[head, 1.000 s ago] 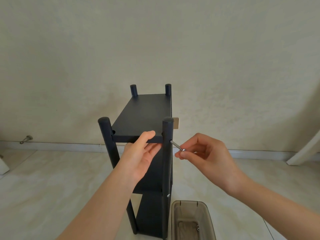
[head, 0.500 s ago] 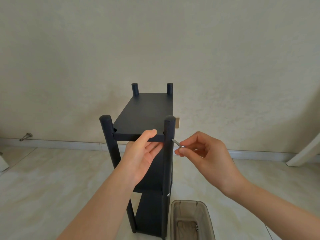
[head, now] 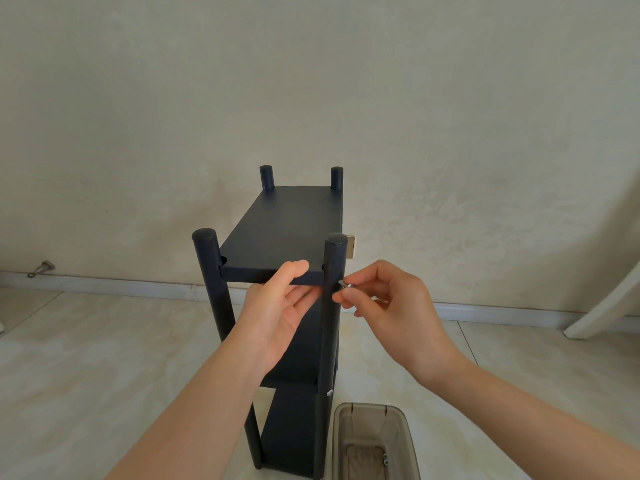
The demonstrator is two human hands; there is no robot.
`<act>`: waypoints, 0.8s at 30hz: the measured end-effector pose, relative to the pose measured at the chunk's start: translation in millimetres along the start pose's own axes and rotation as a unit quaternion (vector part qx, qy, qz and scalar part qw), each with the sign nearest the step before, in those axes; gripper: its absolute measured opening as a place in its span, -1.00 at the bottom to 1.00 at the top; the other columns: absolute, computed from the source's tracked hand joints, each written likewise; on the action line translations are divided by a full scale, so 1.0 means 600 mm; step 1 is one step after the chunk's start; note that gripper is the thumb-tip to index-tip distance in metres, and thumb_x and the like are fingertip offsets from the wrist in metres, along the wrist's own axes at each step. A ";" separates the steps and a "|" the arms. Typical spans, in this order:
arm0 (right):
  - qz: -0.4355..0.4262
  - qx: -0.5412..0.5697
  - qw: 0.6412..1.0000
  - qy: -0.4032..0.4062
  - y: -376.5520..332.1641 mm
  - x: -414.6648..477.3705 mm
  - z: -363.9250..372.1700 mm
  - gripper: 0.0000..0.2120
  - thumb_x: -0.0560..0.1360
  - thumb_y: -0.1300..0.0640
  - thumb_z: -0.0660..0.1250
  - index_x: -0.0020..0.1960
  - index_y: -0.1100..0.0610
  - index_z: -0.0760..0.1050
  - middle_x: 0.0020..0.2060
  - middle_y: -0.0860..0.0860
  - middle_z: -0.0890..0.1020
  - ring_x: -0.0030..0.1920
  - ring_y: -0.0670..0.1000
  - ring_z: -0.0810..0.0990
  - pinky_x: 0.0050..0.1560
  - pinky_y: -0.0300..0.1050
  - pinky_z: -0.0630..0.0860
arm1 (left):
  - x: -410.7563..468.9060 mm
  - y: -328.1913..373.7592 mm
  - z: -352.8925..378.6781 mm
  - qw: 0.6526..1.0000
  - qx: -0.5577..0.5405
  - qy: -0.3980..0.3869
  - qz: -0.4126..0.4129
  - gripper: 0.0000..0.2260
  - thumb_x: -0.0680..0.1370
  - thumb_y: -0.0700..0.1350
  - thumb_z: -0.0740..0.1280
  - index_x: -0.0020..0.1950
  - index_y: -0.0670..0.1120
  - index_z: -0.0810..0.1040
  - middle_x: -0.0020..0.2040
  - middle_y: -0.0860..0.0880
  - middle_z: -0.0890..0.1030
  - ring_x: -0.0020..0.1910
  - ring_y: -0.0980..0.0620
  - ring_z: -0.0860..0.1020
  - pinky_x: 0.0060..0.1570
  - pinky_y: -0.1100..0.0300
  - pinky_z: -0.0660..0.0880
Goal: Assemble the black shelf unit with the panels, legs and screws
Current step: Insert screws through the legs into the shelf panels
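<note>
L hand (head: pixel 280 306) pinches front edge of top panel (head: pixel 287 230), thumb on top, fingers under. R hand (head: pixel 391 306) pinches a screw (head: pixel 346 285) at near-right leg (head: pixel 330 327) (unit (head: pixel 294 427) stands upright on floor (head: pixel 104 358), bin (head: pixel 375 441) just beside).

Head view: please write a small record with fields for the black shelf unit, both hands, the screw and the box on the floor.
unit: black shelf unit with round legs, upright on the pale floor
left hand: holds the front edge of the top panel, thumb above, fingers below
right hand: pinches a small silver screw at the front right leg, level with the top panel
box: translucent brown plastic box on the floor beside the unit, small metal parts inside
</note>
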State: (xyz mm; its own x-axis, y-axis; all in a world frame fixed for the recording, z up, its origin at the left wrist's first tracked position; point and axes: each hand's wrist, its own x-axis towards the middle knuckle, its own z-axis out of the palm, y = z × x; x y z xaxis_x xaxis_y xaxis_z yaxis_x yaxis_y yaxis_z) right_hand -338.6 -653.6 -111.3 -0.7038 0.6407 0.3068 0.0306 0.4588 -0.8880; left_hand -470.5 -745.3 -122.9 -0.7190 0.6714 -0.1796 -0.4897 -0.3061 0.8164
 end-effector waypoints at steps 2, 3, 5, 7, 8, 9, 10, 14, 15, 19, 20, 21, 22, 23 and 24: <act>0.004 0.004 1.000 -0.002 0.000 0.001 0.002 -0.91 0.53 0.20 0.39 -0.07 0.02 0.54 -0.25 -0.12 0.71 -0.15 -0.14 0.67 0.04 -0.05 0.61 | 0.002 -0.002 -0.002 1.000 0.000 -0.005 -0.001 -0.63 0.52 -0.15 0.40 0.31 -0.17 0.48 0.19 -0.18 0.64 0.13 -0.06 0.67 0.03 0.17 0.59; 0.004 0.005 1.000 -0.003 -0.001 0.001 0.003 -0.92 0.54 0.20 0.39 -0.07 0.03 0.54 -0.25 -0.12 0.71 -0.15 -0.14 0.67 0.05 -0.05 0.61 | 0.002 -0.003 -0.003 1.000 0.000 -0.009 -0.002 -0.67 0.54 -0.16 0.39 0.29 -0.18 0.50 0.18 -0.18 0.65 0.12 -0.05 0.67 0.04 0.16 0.58; 0.006 0.012 1.000 -0.003 -0.001 0.001 0.004 -0.93 0.54 0.20 0.38 -0.06 0.05 0.53 -0.25 -0.11 0.71 -0.15 -0.13 0.67 0.06 -0.04 0.61 | 0.004 -0.004 -0.005 1.000 -0.003 -0.013 0.001 -0.69 0.56 -0.16 0.37 0.28 -0.20 0.51 0.18 -0.20 0.65 0.11 -0.05 0.68 0.05 0.16 0.57; 0.009 0.022 1.000 -0.003 0.000 0.000 0.004 -0.93 0.54 0.21 0.38 -0.07 0.07 0.53 -0.25 -0.10 0.71 -0.15 -0.12 0.67 0.07 -0.03 0.60 | 0.005 -0.004 -0.006 1.000 -0.005 -0.015 0.004 -0.65 0.55 -0.15 0.38 0.31 -0.20 0.49 0.20 -0.20 0.64 0.13 -0.06 0.67 0.06 0.16 0.57; 0.010 0.024 1.000 -0.002 0.000 0.000 0.003 -0.93 0.54 0.21 0.38 -0.07 0.06 0.53 -0.25 -0.09 0.71 -0.15 -0.12 0.67 0.08 -0.04 0.60 | 0.005 -0.004 -0.006 1.000 -0.005 -0.013 0.003 -0.63 0.54 -0.15 0.38 0.33 -0.20 0.48 0.21 -0.20 0.64 0.14 -0.06 0.67 0.06 0.16 0.57; 0.009 0.023 1.000 -0.002 0.000 0.000 0.004 -0.93 0.54 0.20 0.38 -0.07 0.06 0.53 -0.24 -0.10 0.71 -0.14 -0.12 0.68 0.08 -0.06 0.59 | 0.005 -0.004 -0.005 1.000 -0.006 -0.011 0.003 -0.61 0.53 -0.14 0.39 0.34 -0.19 0.47 0.22 -0.20 0.63 0.15 -0.06 0.66 0.05 0.17 0.57; 0.008 0.021 1.000 -0.002 0.001 0.000 0.004 -0.93 0.54 0.20 0.39 -0.08 0.05 0.54 -0.24 -0.10 0.71 -0.14 -0.13 0.68 0.07 -0.08 0.59 | 0.005 -0.004 -0.005 1.000 -0.008 -0.010 0.003 -0.60 0.53 -0.14 0.39 0.34 -0.18 0.47 0.22 -0.19 0.63 0.15 -0.06 0.66 0.04 0.17 0.58; 0.005 0.017 1.000 0.003 0.004 0.000 0.004 -0.89 0.53 0.19 0.40 -0.10 0.00 0.54 -0.19 -0.09 0.70 -0.11 -0.13 0.67 0.02 -0.16 0.59 | 0.003 -0.003 -0.003 1.000 -0.015 -0.010 0.006 -0.65 0.54 -0.15 0.39 0.30 -0.18 0.48 0.18 -0.18 0.65 0.07 -0.02 0.69 -0.07 0.22 0.60; 0.003 0.011 1.000 0.005 0.005 -0.001 0.004 -0.89 0.53 0.18 0.40 -0.10 -0.01 0.54 -0.17 -0.09 0.70 -0.11 -0.13 0.67 0.01 -0.18 0.59 | 0.002 -0.003 -0.003 1.000 -0.014 -0.010 0.006 -0.65 0.54 -0.15 0.39 0.30 -0.17 0.48 0.18 -0.17 0.65 0.07 -0.01 0.69 -0.06 0.21 0.60; -0.011 -0.034 0.999 0.020 0.007 -0.004 0.011 -0.86 0.52 0.13 0.41 -0.10 -0.09 0.51 -0.16 -0.17 0.67 -0.08 -0.19 0.62 -0.04 -0.32 0.55 | 0.005 -0.004 -0.006 1.000 -0.003 -0.011 0.009 -0.45 0.44 -0.09 0.45 0.39 -0.14 0.43 0.23 -0.15 0.63 0.14 -0.03 0.67 -0.07 0.22 0.62; -0.013 -0.037 0.999 0.024 0.007 -0.004 0.012 -0.85 0.53 0.13 0.41 -0.10 -0.10 0.51 -0.18 -0.18 0.67 -0.09 -0.21 0.61 -0.05 -0.35 0.54 | 0.005 -0.004 -0.007 1.000 -0.001 -0.011 0.012 -0.43 0.42 -0.08 0.46 0.41 -0.14 0.42 0.24 -0.14 0.62 0.14 -0.03 0.66 -0.08 0.23 0.62; -0.013 -0.031 0.999 0.026 0.007 -0.003 0.014 -0.85 0.53 0.15 0.41 -0.10 -0.10 0.51 -0.19 -0.19 0.67 -0.10 -0.21 0.61 -0.07 -0.36 0.53 | 0.006 -0.003 -0.007 1.000 0.001 -0.012 0.013 -0.43 0.42 -0.08 0.46 0.40 -0.15 0.43 0.24 -0.15 0.63 0.14 -0.03 0.66 -0.08 0.24 0.62; -0.011 -0.024 0.999 0.027 0.007 -0.002 0.014 -0.85 0.53 0.16 0.40 -0.10 -0.09 0.51 -0.20 -0.19 0.67 -0.10 -0.20 0.62 -0.06 -0.35 0.53 | 0.005 -0.003 -0.007 1.000 0.001 -0.015 0.016 -0.42 0.40 -0.07 0.46 0.39 -0.16 0.44 0.24 -0.15 0.63 0.14 -0.03 0.67 -0.08 0.24 0.63; -0.007 -0.017 0.999 0.027 0.007 -0.001 0.015 -0.85 0.53 0.16 0.40 -0.09 -0.08 0.51 -0.21 -0.20 0.68 -0.10 -0.20 0.62 -0.05 -0.32 0.54 | 0.004 -0.003 -0.007 1.000 0.001 -0.018 0.018 -0.39 0.36 -0.06 0.47 0.38 -0.16 0.45 0.23 -0.15 0.63 0.14 -0.03 0.67 -0.08 0.25 0.63; -0.003 -0.009 1.000 0.025 0.007 0.000 0.016 -0.86 0.54 0.17 0.39 -0.08 -0.07 0.52 -0.21 -0.19 0.68 -0.09 -0.19 0.63 -0.03 -0.29 0.56 | 0.003 -0.003 -0.007 1.000 -0.001 -0.019 0.019 -0.36 0.32 -0.04 0.47 0.38 -0.16 0.45 0.24 -0.16 0.63 0.14 -0.03 0.67 -0.08 0.25 0.63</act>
State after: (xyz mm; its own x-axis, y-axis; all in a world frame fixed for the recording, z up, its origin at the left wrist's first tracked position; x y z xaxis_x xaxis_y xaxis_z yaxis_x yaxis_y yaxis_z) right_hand -345.2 -657.8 -118.1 -0.6672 0.6679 0.3298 0.0397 0.4739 -0.8797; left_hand -473.2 -746.1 -126.9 -0.7179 0.6845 -0.1267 -0.4631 -0.3337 0.8211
